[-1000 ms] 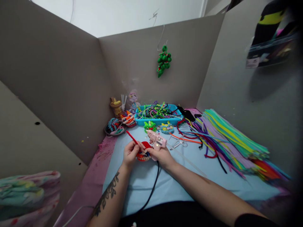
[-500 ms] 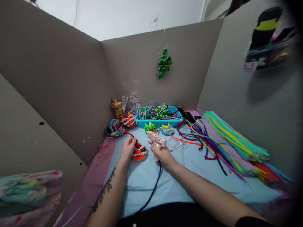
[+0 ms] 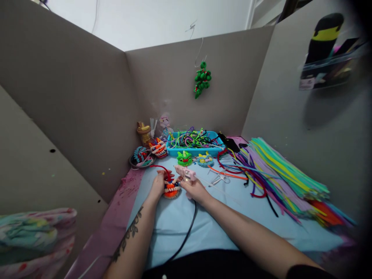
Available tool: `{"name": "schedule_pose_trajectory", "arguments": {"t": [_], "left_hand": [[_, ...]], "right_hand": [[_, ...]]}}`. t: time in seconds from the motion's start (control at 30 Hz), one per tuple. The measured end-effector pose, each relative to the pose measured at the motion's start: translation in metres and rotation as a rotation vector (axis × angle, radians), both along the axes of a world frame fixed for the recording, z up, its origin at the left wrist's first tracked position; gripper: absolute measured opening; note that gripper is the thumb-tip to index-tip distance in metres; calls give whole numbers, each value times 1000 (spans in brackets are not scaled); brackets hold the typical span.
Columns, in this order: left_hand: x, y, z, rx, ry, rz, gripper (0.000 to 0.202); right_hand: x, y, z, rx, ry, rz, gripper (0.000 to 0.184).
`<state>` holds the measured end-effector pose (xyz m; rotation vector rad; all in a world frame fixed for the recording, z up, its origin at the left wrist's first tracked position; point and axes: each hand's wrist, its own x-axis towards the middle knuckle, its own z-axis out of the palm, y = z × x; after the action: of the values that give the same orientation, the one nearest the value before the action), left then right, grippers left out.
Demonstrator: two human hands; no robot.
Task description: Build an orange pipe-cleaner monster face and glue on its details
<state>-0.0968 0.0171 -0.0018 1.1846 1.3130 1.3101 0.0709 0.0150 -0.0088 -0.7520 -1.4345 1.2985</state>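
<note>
My left hand (image 3: 159, 184) grips the left side of a round orange, cream and blue pipe-cleaner figure (image 3: 171, 190), its fingers reaching behind the top. A red pipe cleaner (image 3: 161, 167) curves up from the figure and out to the left. My right hand (image 3: 195, 190) is closed around a pale pink glue gun (image 3: 186, 173), nozzle pointing left above the figure. The fingertips of this hand come close to the figure's right edge; whether they touch it I cannot tell. A black cord (image 3: 188, 232) runs from the gun toward my lap.
Behind my hands sit a green figure (image 3: 184, 158), a blue-yellow figure (image 3: 205, 159) and a blue tray (image 3: 195, 152) of pipe-cleaner scraps. Scissors (image 3: 220, 178) and bundled pipe cleaners (image 3: 285, 170) lie right. A dish (image 3: 142, 165) stands left. Grey panels (image 3: 186, 89) enclose the table.
My right hand has brought the glue gun left and slightly down, closer to the figure. My left fingers have opened out from a pinch and now reach behind the figure's top.
</note>
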Motion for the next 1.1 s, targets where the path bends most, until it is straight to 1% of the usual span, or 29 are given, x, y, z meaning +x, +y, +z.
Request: {"name": "schedule_pose_trajectory", "arguments": {"t": [0.2,0.27,0.37,0.43,0.5,0.57,0.6,0.63,0.7,0.77,0.93,1.03,1.1], "left_hand": [[3,0,-1,4,-60,-37,74],[4,1,-2,3,-67,-43,77],[1,2,0,25,-63,-35,79],[-7,-4,2,74,-34,18,79],[-17,-15,2,126,59,136,74],[-27,-31,1,157,234,241,66],[-31,-40,0,177,322,269,62],[-33,-47,-1,206,397,272,58],[-34,-58,-3,289,513,234,51],[-31,-63,-5,337,594,184,46],[-21,-62,-10,350,747,105,42],[-18,-62,-10,355,793,97,42],[-16,-63,-9,357,833,93,42]], "right_hand": [[-4,1,4,7,40,73,46],[-4,1,5,30,50,89,47],[-2,0,5,39,34,79,49],[1,-1,5,2,10,43,48],[4,-3,4,-42,-10,10,48],[6,-5,3,-62,-18,-1,49],[6,-5,3,-65,-16,1,49],[6,-5,3,-64,-10,6,49],[5,-5,3,-54,8,19,48],[4,-4,1,-35,16,21,47],[4,0,-4,21,-33,8,45],[3,2,-6,36,-75,60,45],[1,3,-6,56,-98,101,49]]}}
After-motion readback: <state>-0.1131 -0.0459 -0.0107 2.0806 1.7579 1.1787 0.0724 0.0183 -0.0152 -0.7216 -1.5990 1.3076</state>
